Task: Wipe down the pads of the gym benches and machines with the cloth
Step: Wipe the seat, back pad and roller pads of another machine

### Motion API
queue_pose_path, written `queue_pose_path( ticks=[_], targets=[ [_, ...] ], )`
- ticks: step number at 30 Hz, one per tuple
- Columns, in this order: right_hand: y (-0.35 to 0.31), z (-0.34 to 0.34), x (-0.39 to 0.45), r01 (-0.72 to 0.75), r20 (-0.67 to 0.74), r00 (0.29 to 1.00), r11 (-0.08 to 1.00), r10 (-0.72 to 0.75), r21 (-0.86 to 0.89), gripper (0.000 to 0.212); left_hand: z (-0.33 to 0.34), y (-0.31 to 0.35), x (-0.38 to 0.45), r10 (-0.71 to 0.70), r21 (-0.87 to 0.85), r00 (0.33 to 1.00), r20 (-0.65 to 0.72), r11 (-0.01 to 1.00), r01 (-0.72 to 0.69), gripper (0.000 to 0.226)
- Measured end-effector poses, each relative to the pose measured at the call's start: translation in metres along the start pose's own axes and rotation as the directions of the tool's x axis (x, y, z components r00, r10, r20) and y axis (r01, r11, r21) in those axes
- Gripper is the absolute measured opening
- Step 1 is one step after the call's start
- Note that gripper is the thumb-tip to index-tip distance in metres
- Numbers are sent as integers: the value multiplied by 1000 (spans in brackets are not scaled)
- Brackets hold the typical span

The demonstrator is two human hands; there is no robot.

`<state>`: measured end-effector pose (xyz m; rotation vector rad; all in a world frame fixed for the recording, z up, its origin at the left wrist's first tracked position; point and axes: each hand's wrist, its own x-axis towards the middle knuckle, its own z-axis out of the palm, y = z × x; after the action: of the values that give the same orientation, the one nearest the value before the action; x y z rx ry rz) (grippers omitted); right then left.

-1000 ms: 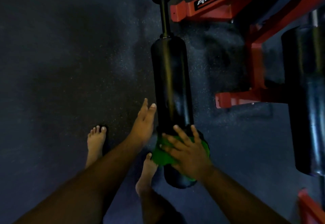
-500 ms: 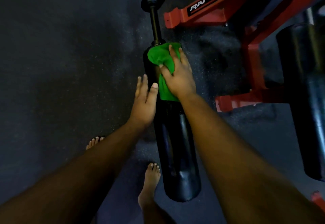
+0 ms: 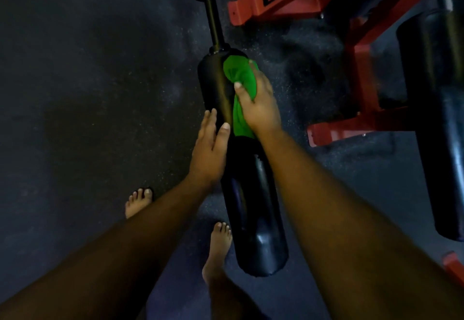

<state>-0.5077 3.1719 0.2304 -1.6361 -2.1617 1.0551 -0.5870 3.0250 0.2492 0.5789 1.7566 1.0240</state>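
Cloth (image 3: 239, 81), green, bunched on far half of black roller pad (image 3: 253, 219), upper-right side, just below where pad meets its metal rod (image 3: 213, 18). Gripped by right hand (image 3: 258, 103): thumb curled over cloth on near-left edge, fingers wrapped over far-right side, palm pressing it onto pad. Tail of cloth trailing toward wrist along pad.

Left hand (image 3: 209, 151) w/ fingers straight and together, thumb alongside, laid flat against left side of same pad, approx mid-length; holding nothing, just touching pad. Both forearms reaching in from near edge, left one from lower left, right one from lower right.

Pad long, cylindrical, glossy, running from far centre to near centre-right, near end rounded and free.

Red frame (image 3: 288, 3) at far right w/ white lettering, partly cut off; lower red bar farther right, near pad's mid-length but apart from it. Second black roller pad (image 3: 437, 118) at right edge, upright in view, well apart from first.

Bare feet (image 3: 218, 246) on dark speckled floor (image 3: 88, 93): one left of left forearm, one near pad's near end.
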Motion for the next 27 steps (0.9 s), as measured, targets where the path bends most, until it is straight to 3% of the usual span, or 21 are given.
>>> queue_pose_path(
  ticks=[2,5,9,13,16,18,20,23,26,27],
  targets=[
    [9,0,-14,-14,7,1000,1000,14,-7,73,-1,-3,-5,4,-15,1000,9,1000,-4,62],
    [43,-11,-127,-12,22,1000,997,14,-77,71,-4,-3,-23,-55,-92,997,47,994,59,60],
    [74,-21,-301,-27,121,989,923,80,-384,78,-4,-17,-58,-136,-142,984,116,978,151,75],
    [51,-14,-216,127,159,985,898,-65,-421,79,6,-37,-85,-159,-168,983,95,971,173,83],
    [15,-5,-146,223,173,973,797,-151,-562,77,13,-49,-91,-145,-201,989,7,969,144,82],
    [11,-2,-160,280,208,960,727,-189,-627,71,15,-52,-98,-200,-280,979,-35,943,183,82],
    [34,-4,-213,432,356,900,629,-252,-646,62,17,-48,-112,-247,-337,966,-79,918,207,69],
    [87,-22,-298,729,630,682,414,-372,-545,47,15,-52,-136,-276,-327,957,-82,915,236,62],
    [101,-47,-281,888,774,459,255,-436,-382,53,17,-64,-150,-286,-301,958,-37,917,262,60],
    [93,-47,-255,885,755,465,220,-463,-410,58,18,-67,-153,-276,-294,961,-27,921,256,60]
  ],
)
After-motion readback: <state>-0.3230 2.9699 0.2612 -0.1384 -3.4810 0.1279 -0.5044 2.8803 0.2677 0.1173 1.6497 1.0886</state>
